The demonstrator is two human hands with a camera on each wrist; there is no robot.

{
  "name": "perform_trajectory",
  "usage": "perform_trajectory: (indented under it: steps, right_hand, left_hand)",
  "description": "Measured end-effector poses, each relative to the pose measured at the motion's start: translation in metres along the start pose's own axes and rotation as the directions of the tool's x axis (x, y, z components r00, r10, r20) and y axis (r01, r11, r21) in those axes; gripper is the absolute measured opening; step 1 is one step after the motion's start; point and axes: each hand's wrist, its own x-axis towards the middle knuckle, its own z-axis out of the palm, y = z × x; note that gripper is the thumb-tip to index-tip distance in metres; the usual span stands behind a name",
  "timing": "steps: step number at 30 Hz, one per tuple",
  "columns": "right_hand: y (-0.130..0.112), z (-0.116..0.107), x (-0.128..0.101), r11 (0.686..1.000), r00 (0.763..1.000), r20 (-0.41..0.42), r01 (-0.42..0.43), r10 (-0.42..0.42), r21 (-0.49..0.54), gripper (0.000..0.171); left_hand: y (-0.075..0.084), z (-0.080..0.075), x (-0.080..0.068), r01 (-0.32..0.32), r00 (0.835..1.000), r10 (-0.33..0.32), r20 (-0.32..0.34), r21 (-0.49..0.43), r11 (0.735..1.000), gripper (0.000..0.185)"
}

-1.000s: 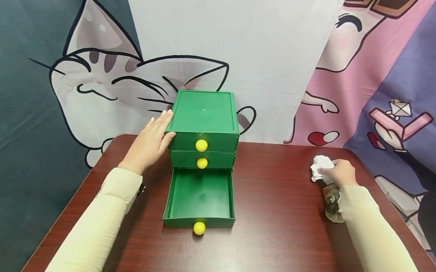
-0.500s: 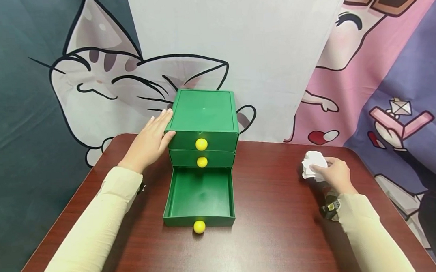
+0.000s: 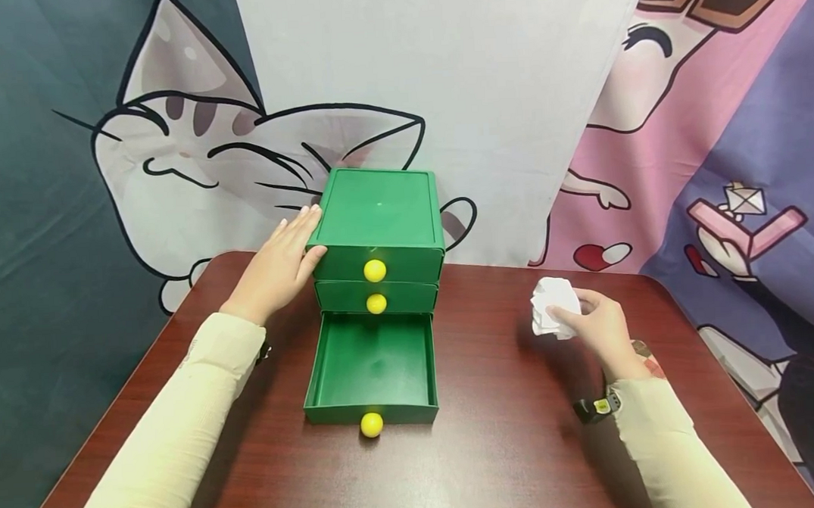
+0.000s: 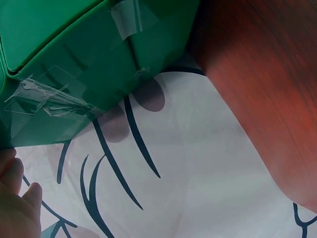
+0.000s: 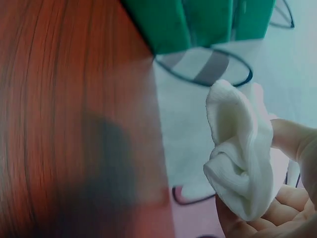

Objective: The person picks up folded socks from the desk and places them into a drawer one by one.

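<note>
**Crumpled tissue held above the surface, cabinet steadied**

The right hand curls its fingers round a crumpled white paper tissue, soft and dimpled in texture, held clear of the glossy dark wood-grain surface, to the right of the drawers. The left hand lies flat, fingers straight, against the left side of the small green plastic three-drawer cabinet; strips of clear tape cling to that smooth wall. Each drawer carries a round yellow knob. The bottom drawer stands pulled out, a shallow rectangular tray. No readable writing shows anywhere. A cartoon cat cloth backdrop hangs behind.
</note>
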Motion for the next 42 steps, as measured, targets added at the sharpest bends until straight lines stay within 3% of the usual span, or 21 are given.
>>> perform_trajectory:
  steps: [6,14,24,32,42]
  right_hand:
    - [-0.02,0.01,-0.011,0.996,0.999,0.036,0.026,-0.03,0.086,0.055]
    - [-0.041,0.024,-0.027,0.979,0.996,0.086,-0.04,0.023,0.199,0.052]
    - [-0.068,0.039,-0.047,0.935,0.989,0.142,-0.087,0.04,0.343,0.049]
    - [-0.086,0.061,-0.065,0.89,0.978,0.206,-0.109,0.017,0.442,0.046]
    - [-0.104,0.097,-0.083,0.812,0.966,0.253,-0.111,-0.047,0.573,0.045]
  left_hand:
    - [0.0,0.0,-0.001,0.001,1.0,-0.001,-0.006,-0.004,1.0,0.061]
    - [-0.001,0.001,-0.001,-0.007,1.0,0.007,-0.011,-0.002,1.0,0.061]
    - [0.002,-0.001,0.0,-0.009,1.0,0.009,-0.014,-0.005,1.0,0.061]
    - [0.001,0.0,-0.001,-0.002,1.0,0.002,-0.01,-0.004,1.0,0.061]
    - [0.0,0.001,0.0,-0.009,1.0,0.009,-0.025,-0.003,1.0,0.061]
